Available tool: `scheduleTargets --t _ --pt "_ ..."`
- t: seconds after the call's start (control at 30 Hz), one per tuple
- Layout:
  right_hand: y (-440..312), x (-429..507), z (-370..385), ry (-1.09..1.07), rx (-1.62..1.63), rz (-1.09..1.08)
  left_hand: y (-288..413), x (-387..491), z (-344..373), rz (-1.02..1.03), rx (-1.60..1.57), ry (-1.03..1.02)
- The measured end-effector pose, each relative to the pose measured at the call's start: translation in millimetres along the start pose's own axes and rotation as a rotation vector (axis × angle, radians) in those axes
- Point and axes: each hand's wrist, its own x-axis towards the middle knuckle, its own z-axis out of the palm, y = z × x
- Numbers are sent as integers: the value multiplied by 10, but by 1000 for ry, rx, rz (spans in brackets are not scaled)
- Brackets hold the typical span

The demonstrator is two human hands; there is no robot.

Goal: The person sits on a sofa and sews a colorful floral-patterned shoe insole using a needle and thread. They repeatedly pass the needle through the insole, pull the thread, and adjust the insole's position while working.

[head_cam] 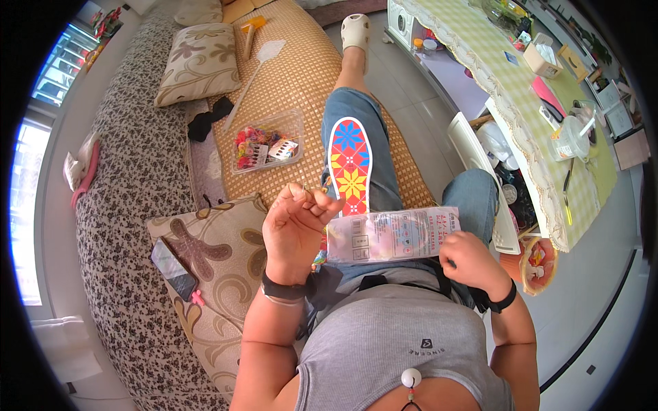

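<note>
My left hand (300,221) is raised over my lap, its thumb and fingertips pinched on a thin, needle-like thing (303,188). Just beyond it, a patterned insole (350,159) in red, blue and yellow with a white rim lies along my thigh. A clear plastic packet (393,235) bearing print rests across my lap and covers the insole's near end. My right hand (465,257) has curled fingers at the packet's right end; whether it grips the packet is hidden. Coloured thread (320,254) shows by the packet's left edge.
A clear plastic box (268,141) of coloured thread skeins stands on the woven seat mat. Left of me are a patterned cushion (221,257) and a smartphone (175,269). A cloth-covered table (534,154), an open drawer (483,180) and a waste bin (538,267) are at the right.
</note>
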Motion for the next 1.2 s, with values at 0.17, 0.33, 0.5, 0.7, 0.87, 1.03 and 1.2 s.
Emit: scheduleTargets --t 0.17,0.33,0.5,0.7,0.87,1.03,1.2 --pt "-249 100 -203 272 218 66 -25 -57 266 -119 480 -37" --pt "-643 603 -406 642 469 -255 -227 -97 508 -281 775 -214" --pt "-782 732 -352 664 345 -249 -280 -124 531 -188 779 -182" --pt "-648 658 -263 640 815 -44 -398 -166 441 -165 697 -109" --pt "-401 591 -350 853 1230 -5 -452 -153 305 -194 915 -87" --pt "-354 426 -560 795 1014 -35 -291 -39 303 190 1527 -411" --pt "-557 373 -806 696 840 -127 -79 65 676 185 1093 -395"
